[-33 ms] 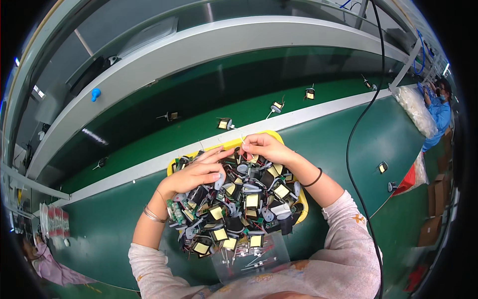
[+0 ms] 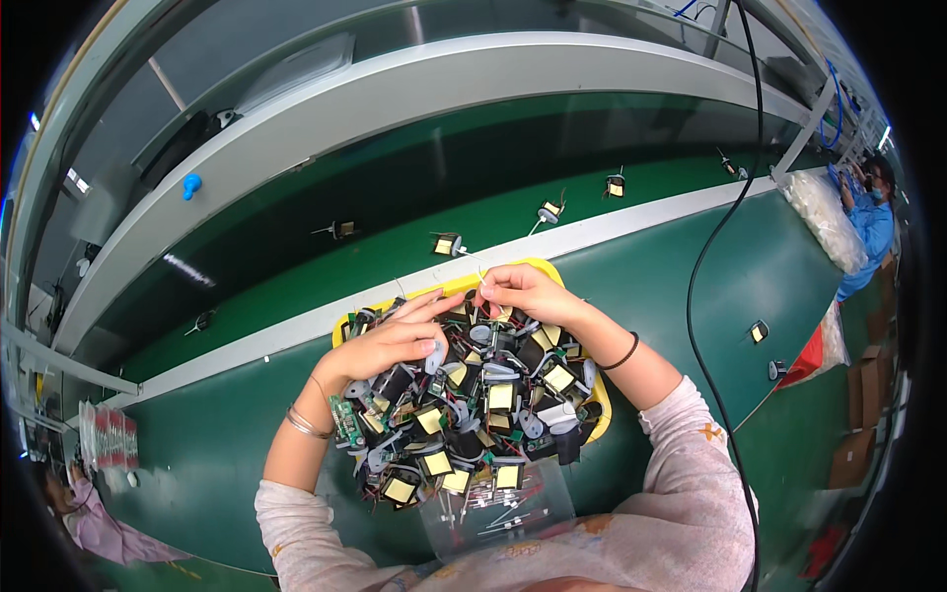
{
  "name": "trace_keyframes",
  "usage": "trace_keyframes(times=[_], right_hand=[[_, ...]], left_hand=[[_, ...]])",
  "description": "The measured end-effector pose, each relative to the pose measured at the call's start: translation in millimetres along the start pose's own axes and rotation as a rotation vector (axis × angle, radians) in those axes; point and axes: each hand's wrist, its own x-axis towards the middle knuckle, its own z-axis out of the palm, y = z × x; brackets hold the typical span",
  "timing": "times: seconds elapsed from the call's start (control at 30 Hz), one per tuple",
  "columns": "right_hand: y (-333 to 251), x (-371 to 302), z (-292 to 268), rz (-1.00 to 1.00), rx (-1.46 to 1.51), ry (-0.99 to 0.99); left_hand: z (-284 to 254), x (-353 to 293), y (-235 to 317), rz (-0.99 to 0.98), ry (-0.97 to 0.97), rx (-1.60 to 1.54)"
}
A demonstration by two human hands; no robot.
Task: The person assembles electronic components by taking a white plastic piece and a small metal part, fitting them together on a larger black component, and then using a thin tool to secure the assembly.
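A yellow bin [image 2: 545,267] is heaped with small black electronic assemblies [image 2: 500,397] that have pale yellow pads, grey discs, thin wires and bits of green circuit board. Across the far left of the heap lies my left hand [image 2: 390,347], its fingers stretched toward the right hand and its thumb beside a grey disc [image 2: 434,357]. My right hand [image 2: 525,295] pinches a thin white lead [image 2: 481,278] at the bin's far side; the lead's lower end is hidden by the fingers. Near my left wrist, a green circuit board [image 2: 346,420] sticks out of the heap.
Single assemblies [image 2: 447,245] are spaced along the green belt [image 2: 395,264] behind a white rail [image 2: 631,215]. A clear bag [image 2: 547,513] of leads lies before me. A black cable [image 2: 692,326] hangs at right. Co-workers sit at far left and right [image 2: 870,222].
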Motion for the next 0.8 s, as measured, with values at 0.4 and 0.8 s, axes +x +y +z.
trace_keyframes(times=[0.4, 0.8], right_hand=[[-48, -19, -15, -0.310, 0.213, 0.424], [-95, -82, 78, -0.406, 0.371, 0.436]], left_hand=[[-41, -10, 35, 0.034, 0.146, 0.019], [57, -72, 115, 0.225, 0.956, -0.274]])
